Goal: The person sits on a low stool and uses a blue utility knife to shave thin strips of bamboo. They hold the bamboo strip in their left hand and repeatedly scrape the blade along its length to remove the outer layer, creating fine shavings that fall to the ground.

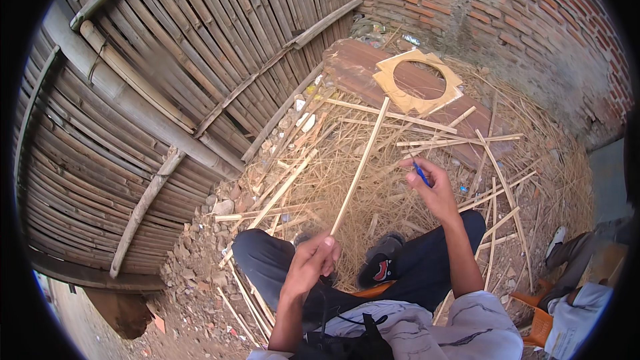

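Observation:
My left hand (312, 257) pinches the near end of a long pale bamboo strip (360, 167). The strip slants up and away over the straw, reaching toward a cardboard piece. In my right hand (434, 191) is a slim blue pen-like tool (421, 174), gripped between thumb and fingers; its exact kind is hard to make out. That hand is held apart from the strip, to its right. Other bamboo strips (460, 140) lie crossed just beyond my right hand. More strips (283, 190) rest on the ground to the left of the held one.
Straw shavings (387, 203) cover the ground between my legs. The cardboard piece (385, 81) with a round hole lies on a brown board (350, 60). A bamboo wall (200, 40) stands left, a brick wall (527, 7) behind. Another person (580, 300) sits at the right edge.

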### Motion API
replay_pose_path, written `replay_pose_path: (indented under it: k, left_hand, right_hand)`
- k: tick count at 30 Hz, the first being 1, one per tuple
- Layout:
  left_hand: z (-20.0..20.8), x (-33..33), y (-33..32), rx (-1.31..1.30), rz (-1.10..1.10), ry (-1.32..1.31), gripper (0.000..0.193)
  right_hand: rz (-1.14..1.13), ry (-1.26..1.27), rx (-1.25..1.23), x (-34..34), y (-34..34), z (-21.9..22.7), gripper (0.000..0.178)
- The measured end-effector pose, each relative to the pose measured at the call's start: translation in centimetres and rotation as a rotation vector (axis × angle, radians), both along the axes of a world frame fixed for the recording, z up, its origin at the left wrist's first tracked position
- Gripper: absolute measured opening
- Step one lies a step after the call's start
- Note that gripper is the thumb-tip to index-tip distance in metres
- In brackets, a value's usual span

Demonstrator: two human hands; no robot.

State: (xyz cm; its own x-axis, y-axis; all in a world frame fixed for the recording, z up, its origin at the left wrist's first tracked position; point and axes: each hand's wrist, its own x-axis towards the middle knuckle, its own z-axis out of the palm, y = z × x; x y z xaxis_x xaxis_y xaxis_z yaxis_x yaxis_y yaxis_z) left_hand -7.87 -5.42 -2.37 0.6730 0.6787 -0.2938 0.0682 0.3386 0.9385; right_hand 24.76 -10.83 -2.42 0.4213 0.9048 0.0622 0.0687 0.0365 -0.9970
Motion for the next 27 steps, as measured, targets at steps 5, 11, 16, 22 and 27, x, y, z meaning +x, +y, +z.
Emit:
replay_pose_path:
  k: [5,11,16,22,27]
  left_hand:
    - [0.6,1.9,0.0,0.097,-0.092,-0.033,0.036]
    - [0.3,1.5,0.9,0.224,-0.149,-0.013,0.050]
    - [-1.0,0.4,0.2,0.405,-0.098,0.024,0.051]
    - [-2.1,-2.9,0.6,0.078,-0.296,0.063,0.053]
    - [-0.7,-2.3,-0.2,0.219,-0.094,0.073,0.046]
  right_hand:
    - [0.119,0.096,0.104,-6.3,1.0,1.9,0.045]
    - [0.033,-0.039,0.058,-8.0,2.2,2.2,0.031]
    - [-0.045,-0.071,0.170,-8.0,2.8,1.4,0.028]
    - [-0.096,-0.157,0.176,-7.2,2.8,1.4,0.029]
    - [-0.117,-0.303,0.281,-7.9,1.3,1.0,0.030]
